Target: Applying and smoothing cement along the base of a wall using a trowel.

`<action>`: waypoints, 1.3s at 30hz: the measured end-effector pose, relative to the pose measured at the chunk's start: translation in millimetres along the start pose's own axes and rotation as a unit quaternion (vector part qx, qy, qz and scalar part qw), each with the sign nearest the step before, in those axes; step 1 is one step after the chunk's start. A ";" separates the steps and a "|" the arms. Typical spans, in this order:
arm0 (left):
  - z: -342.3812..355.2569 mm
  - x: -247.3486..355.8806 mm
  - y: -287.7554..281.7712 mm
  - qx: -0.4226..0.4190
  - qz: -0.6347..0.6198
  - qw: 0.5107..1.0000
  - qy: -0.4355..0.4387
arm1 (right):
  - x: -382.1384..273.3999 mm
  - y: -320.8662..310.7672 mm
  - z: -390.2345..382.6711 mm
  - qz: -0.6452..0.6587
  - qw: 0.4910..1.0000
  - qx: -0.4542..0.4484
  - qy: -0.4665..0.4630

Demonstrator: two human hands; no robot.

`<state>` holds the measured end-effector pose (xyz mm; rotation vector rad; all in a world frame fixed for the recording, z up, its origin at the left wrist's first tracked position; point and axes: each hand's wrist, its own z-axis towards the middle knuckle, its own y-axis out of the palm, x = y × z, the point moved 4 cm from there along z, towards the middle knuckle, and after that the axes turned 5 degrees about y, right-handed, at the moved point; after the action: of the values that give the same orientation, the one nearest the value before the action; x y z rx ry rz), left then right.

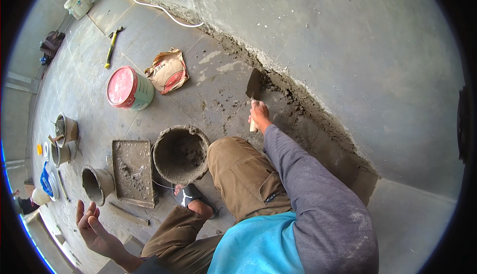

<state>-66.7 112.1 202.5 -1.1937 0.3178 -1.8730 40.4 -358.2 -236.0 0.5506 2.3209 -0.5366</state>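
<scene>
While outstretched, right hand (259,112) around trowel (254,84)

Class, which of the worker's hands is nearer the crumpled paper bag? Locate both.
Right. The right hand, gripping a trowel, is right of the paper bag; the left hand is farther off, lower left.

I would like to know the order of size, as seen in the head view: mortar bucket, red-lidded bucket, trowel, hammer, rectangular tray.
Largest to smallest:
- mortar bucket and rectangular tray: too alike to rank
- red-lidded bucket
- trowel
- hammer, which may look smaller because it lies farther away
</scene>
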 end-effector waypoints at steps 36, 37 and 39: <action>23.0 -30.6 38.3 -0.039 -0.031 0.999 0.019 | 45.7 -246.4 -41.7 -0.442 0.887 -0.090 -0.100; 24.0 -30.1 41.6 -0.046 -0.040 0.998 0.019 | 36.4 -251.3 -30.5 -0.444 0.887 -0.079 -0.099; 25.3 -28.0 46.7 -0.056 -0.046 0.997 0.016 | 21.9 -256.8 -9.3 -0.456 0.884 -0.051 -0.095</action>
<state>-16.3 111.8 169.9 -1.2729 0.3968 -1.9770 -112.4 -560.1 -187.5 -0.6794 2.2873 -0.8282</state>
